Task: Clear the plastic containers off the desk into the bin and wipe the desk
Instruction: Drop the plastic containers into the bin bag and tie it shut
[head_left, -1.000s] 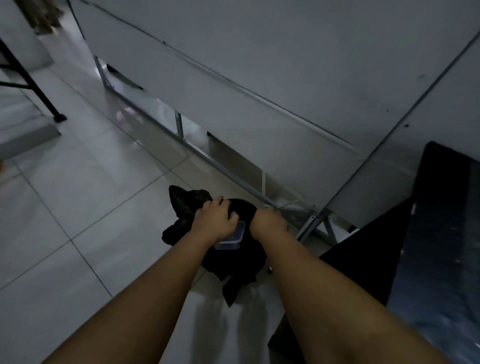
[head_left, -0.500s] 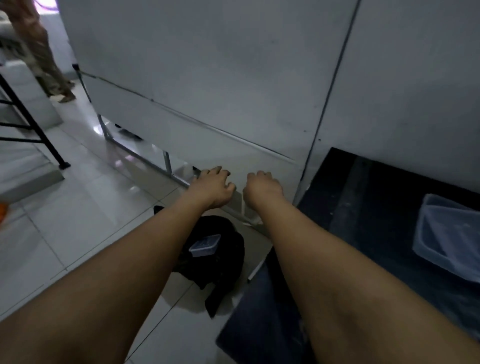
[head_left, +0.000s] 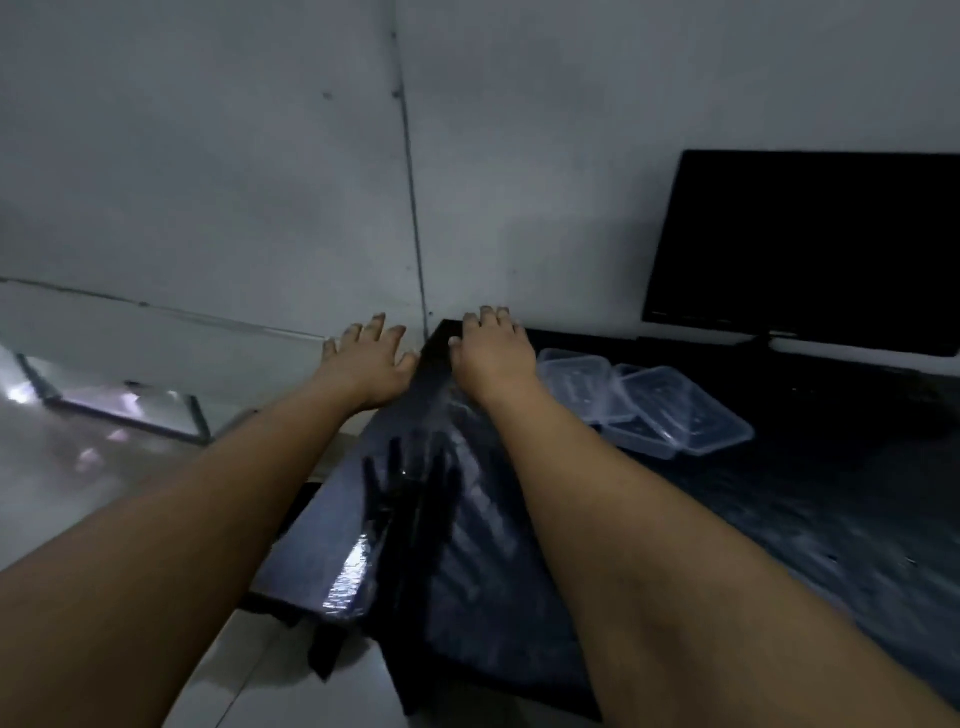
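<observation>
Several clear plastic containers (head_left: 644, 408) lie overlapping on the dark desk (head_left: 779, 499), near its back left corner. My right hand (head_left: 491, 348) hovers over that corner, fingers relaxed and holding nothing, just left of the containers. My left hand (head_left: 371, 358) is empty too, fingers spread, out past the desk's left edge. A black bin bag's edge (head_left: 332, 654) shows on the floor below the desk's front left corner; the bag's inside is hidden.
A black monitor (head_left: 810, 249) stands at the back right of the desk against the grey wall (head_left: 260, 182). Black plastic sheeting (head_left: 410, 509) drapes over the desk's left edge. Pale tiled floor (head_left: 78, 483) lies to the left.
A container was let go into the black bag on the floor. Both hands then rose empty, and the view swung up and right onto the desk, the containers and the monitor.
</observation>
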